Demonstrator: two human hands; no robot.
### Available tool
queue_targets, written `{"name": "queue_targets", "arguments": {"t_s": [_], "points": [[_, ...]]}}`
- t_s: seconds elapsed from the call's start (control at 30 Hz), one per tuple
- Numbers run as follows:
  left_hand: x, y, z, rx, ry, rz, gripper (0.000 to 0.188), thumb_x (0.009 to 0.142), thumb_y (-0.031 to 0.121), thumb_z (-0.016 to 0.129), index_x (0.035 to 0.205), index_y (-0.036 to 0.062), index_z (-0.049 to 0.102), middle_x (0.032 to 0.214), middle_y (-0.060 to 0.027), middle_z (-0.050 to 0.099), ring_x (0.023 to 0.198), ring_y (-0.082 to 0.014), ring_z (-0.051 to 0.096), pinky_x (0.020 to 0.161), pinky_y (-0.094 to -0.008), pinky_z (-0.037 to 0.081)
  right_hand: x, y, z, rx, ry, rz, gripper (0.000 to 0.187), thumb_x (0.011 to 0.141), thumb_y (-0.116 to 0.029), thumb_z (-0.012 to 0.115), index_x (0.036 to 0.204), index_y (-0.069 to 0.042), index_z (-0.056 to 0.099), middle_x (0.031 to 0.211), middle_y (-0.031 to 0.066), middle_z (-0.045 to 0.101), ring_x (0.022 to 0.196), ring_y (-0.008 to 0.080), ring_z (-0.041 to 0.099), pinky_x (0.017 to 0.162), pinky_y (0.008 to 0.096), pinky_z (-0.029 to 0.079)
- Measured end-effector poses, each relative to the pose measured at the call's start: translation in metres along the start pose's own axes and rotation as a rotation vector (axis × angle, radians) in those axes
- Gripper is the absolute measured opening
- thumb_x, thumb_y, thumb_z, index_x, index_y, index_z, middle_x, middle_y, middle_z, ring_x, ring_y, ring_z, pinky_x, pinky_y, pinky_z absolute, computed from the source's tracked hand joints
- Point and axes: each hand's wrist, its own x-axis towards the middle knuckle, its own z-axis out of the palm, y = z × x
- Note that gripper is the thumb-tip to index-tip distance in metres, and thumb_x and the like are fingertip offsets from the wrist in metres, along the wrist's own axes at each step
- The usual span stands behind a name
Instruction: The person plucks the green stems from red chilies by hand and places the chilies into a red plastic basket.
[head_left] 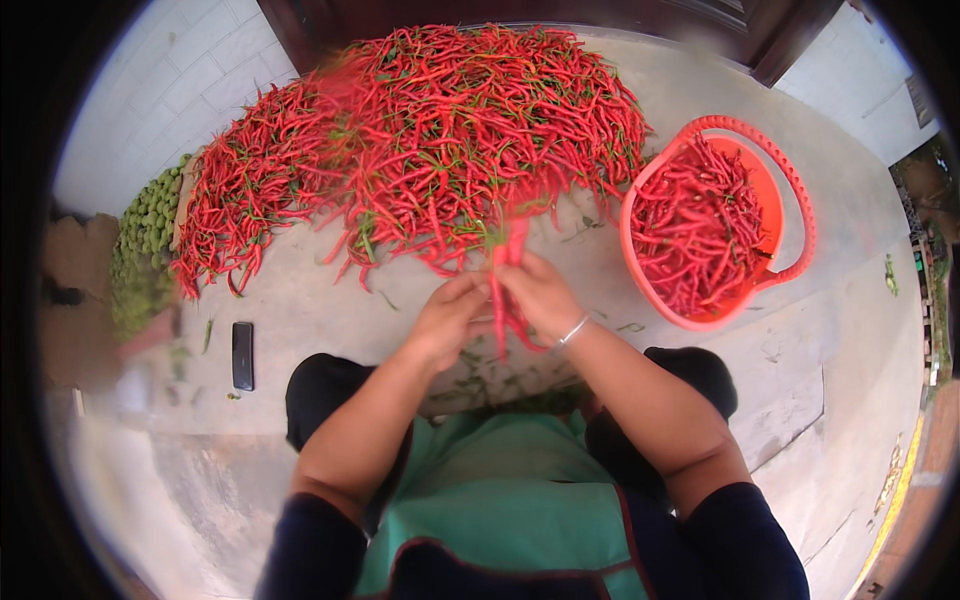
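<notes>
Both hands meet over the lap: the left hand [448, 318] and right hand [540, 297] pinch a small bunch of red chillies [508, 285], seemingly de-stemming. Next, probably drop them right into the orange basket [790, 190]; the big chilli heap [420, 140] lies beyond.

Outdoor yard: concrete ground [300, 320], white brick wall [190, 80], chilli heap [420, 140].
</notes>
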Motion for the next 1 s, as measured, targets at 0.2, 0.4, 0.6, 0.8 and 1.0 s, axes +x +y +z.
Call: {"name": "queue_targets", "arguments": {"t_s": [0.2, 0.4, 0.6, 0.8, 1.0], "points": [[0.019, -0.015, -0.015, 0.215, 0.057, 0.186, 0.008, 0.091, 0.012, 0.049, 0.094, 0.006, 0.054, 0.087, -0.0014, 0.058, 0.082, -0.0098, 0.057, 0.071, -0.0251, 0.05, -0.003, 0.008, -0.008, -0.389, 0.04, -0.153, 0.02, 0.084, -0.018, 0.053, 0.092, 0.0, 0.05, 0.075, 0.0079, 0.058, 0.068, 0.0139, 0.057, 0.062, 0.0298, 0.046], [0.023, -0.009, -0.009, 0.269, 0.13, 0.202, 0.007, 0.09, 0.012, 0.051, 0.091, 0.0055, 0.053, 0.08, -0.0009, 0.058, 0.073, -0.0089, 0.057, 0.068, -0.0237, 0.048, -0.007, -0.005, -0.01, -0.731, -0.006, -0.107, 0.025, 0.08, -0.021, 0.057, 0.086, 0.001, 0.047, 0.077, 0.0177, 0.059, 0.073, 0.0287, 0.061, 0.065, 0.0366, 0.046], [0.028, 0.001, -0.024, 0.553, -0.01, 0.291, 0.009, 0.089, 0.012, 0.055, 0.087, 0.0039, 0.055, 0.074, -0.0008, 0.057, 0.065, -0.0078, 0.054, 0.062, -0.0223, 0.047, -0.006, -0.023, -0.02, -0.887, -0.174, -0.062, 0.024, 0.08, -0.02, 0.057, 0.087, 0.001, 0.047, 0.076, 0.0164, 0.059, 0.067, 0.0248, 0.061, 0.062, 0.0338, 0.047], [0.021, 0.009, -0.027, 0.054, -0.188, 0.147, 0.01, 0.087, 0.014, 0.058, 0.088, 0.0043, 0.056, 0.074, -0.0009, 0.057, 0.062, -0.0082, 0.052, 0.057, -0.0213, 0.044, -0.01, -0.049, -0.024, -0.439, -0.363, 0.104, 0.021, 0.084, -0.016, 0.055, 0.099, -0.001, 0.051, 0.08, 0.0045, 0.059, 0.064, 0.0093, 0.055, 0.059, 0.0251, 0.047], [0.011, 0.01, -0.024, -0.162, -0.236, 0.029, 0.007, 0.088, 0.014, 0.055, 0.085, 0.0068, 0.055, 0.078, -0.0009, 0.057, 0.065, -0.0098, 0.052, 0.057, -0.0226, 0.043, -0.013, -0.053, -0.032, -0.361, -0.501, 0.177, 0.023, 0.086, -0.016, 0.053, 0.104, -0.002, 0.053, 0.081, 0.003, 0.059, 0.058, 0.0074, 0.051, 0.055, 0.0224, 0.044]]}}
